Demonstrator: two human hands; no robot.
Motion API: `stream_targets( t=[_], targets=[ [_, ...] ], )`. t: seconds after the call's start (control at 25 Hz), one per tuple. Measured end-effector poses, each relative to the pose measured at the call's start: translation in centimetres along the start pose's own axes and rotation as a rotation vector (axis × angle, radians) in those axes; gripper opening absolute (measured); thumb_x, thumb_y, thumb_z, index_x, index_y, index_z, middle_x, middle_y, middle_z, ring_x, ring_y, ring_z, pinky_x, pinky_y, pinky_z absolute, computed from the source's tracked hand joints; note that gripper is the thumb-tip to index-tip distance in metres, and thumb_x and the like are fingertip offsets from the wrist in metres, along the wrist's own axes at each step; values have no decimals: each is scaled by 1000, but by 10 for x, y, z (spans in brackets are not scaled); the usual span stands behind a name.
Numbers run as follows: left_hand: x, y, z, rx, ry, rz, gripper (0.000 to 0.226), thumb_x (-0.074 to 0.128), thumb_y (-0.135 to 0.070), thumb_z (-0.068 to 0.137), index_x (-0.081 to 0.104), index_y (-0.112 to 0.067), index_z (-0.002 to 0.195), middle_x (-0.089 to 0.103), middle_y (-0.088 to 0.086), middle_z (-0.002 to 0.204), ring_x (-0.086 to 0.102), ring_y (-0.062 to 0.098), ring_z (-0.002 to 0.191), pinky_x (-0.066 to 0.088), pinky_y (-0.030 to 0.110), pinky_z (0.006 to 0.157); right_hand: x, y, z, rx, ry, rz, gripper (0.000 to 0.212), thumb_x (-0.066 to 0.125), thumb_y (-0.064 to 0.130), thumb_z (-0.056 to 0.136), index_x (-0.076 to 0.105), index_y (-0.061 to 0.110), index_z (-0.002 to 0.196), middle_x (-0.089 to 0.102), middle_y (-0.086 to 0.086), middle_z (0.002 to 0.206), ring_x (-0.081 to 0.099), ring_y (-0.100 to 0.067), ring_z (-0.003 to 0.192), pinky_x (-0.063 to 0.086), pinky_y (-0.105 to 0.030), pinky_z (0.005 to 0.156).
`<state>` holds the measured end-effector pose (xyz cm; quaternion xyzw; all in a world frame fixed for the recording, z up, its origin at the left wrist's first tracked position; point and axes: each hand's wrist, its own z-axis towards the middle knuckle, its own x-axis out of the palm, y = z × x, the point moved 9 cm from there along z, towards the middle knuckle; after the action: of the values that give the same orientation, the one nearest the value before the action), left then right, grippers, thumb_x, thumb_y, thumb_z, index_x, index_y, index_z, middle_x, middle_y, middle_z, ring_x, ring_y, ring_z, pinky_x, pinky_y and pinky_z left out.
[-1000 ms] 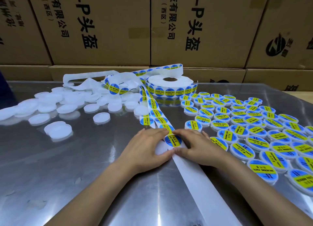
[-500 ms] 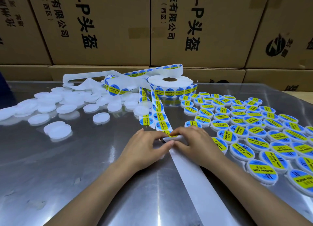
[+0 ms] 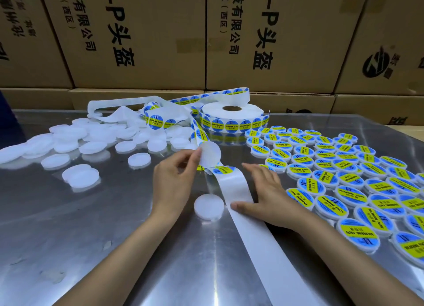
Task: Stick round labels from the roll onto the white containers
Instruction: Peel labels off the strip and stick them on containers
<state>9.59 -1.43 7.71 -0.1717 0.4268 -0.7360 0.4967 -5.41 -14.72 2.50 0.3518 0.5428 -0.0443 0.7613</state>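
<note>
Two hands are working over the steel surface (image 3: 68, 225). Pinching with thumb and fingertips, the left hand (image 3: 174, 179) is holding a peeled round label (image 3: 210, 154) above the strip, its grip nearly closed. Fingers flat and spread, the right hand (image 3: 268, 195) is pressing the backing strip (image 3: 236, 188) down. Just beside the strip, one bare white container (image 3: 208, 206) is lying.

A peeled label (image 3: 210, 153) is sitting in the left grip (image 3: 176, 175); a container (image 3: 208, 206) is lying below it, backing strip (image 3: 247, 216) lying right, roll (image 3: 232, 116) sitting behind.
</note>
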Motion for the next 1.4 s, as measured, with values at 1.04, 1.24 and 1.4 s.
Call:
stream_targets(
  t=[1.04,1.24,1.4],
  targets=[
    [31,-37,-15,373,333,567,58,59,-80,54,49,-30,81,44,-17,61,42,9,61,29,20,52,-20,-10,-1,256,-249,1138,19,61,20,88,67,21,70,64,13,62,56,2,58,40,-16,58],
    [36,43,-25,-162,913,615,97,58,-86,27,28,-37,106,37,-24,103,39,6,105,34,27,89,-8,-4,-2,260,-120,1218,17,62,25,86,70,24,72,66,9,75,61,-3,69,45,-24,69],
    [40,44,-26,-44,935,700,68,67,-79,45,42,-44,98,41,-20,107,37,7,106,30,29,89,-1,-1,-2,256,-64,1199,13,64,29,84,71,25,74,66,5,84,61,-6,79,47,-22,69]
  ],
)
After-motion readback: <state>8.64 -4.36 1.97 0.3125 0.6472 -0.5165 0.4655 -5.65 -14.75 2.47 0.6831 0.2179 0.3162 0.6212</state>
